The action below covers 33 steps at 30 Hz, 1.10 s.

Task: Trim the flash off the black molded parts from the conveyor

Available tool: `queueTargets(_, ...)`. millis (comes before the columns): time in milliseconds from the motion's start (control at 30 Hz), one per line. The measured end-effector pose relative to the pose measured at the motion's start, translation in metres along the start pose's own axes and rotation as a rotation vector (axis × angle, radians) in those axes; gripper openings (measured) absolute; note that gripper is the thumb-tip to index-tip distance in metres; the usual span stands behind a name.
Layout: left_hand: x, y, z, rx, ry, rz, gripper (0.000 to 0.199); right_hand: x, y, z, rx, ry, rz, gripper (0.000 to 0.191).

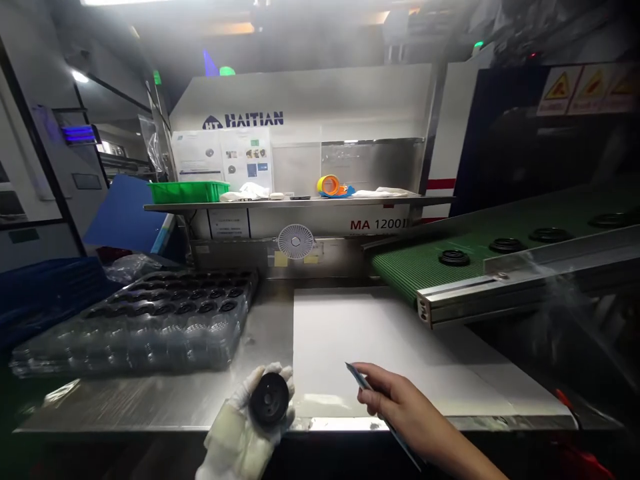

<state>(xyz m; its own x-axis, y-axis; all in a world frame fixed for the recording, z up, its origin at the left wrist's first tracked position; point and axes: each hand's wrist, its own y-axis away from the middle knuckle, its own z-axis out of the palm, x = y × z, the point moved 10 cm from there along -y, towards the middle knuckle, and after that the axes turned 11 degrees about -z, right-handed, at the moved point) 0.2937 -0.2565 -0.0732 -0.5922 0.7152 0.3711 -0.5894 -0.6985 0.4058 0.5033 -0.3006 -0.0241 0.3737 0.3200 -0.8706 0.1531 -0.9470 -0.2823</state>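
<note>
In a white glove, my left hand [247, 427] is closed around a black round plastic part [270, 399], its face turned up and a hub at its centre. That hand is over the front edge of the metal table [265, 333]. My bare right hand [400, 403] grips a slim knife [358, 376] with a pointed tip, over the front of a white sheet [345, 333]. The tip points up and to the left, apart from the black part. The knife's handle runs down below my palm.
Stacked clear plastic trays [200, 340] holding several black round parts stand on the left. At the right, a green conveyor belt [410, 267] with a metal side rail [460, 303] carries several black parts. A shelf [300, 201] behind bears a green bin [190, 192] and orange tape [329, 185].
</note>
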Motion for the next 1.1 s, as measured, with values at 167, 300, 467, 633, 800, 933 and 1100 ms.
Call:
queueTargets(167, 0.024, -0.049, -0.008, -0.058, 0.112, -0.002, 0.033, 0.027, -0.041, 0.029, 0.007, -0.112, 0.024, 0.031)
queueTargets(300, 0.027, -0.079, -0.008, -0.104, 0.197, -0.076, 0.032, 0.075, -0.056, 0.044, 0.026, -0.258, 0.193, 0.033)
queueTargets(467, 0.023, -0.099, -0.004, -0.051, 0.174, -0.185, 0.027, 0.076, -0.06, 0.046, 0.033, -0.223, 0.232, 0.033)
queueTargets(633, 0.022, -0.105, -0.005, 0.009, 0.124, -0.185, 0.02, 0.053, -0.064, 0.046, 0.053, 0.018, 0.181, 0.025)
queueTargets(800, 0.016, -0.105, -0.019, 0.126, 0.16, -0.21, 0.012, 0.041, -0.064, 0.064, -0.042, 0.108, 0.132, 0.025)
queueTargets(933, 0.021, -0.094, -0.018, 0.136, 0.15, -0.088, 0.009, 0.024, -0.057, 0.071, -0.037, 0.157, 0.098, 0.021)
queueTargets(1100, 0.019, -0.064, -0.001, 0.113, 0.124, 0.068, 0.007, -0.004, -0.044, 0.078, -0.049, 0.337, 0.029, 0.024)
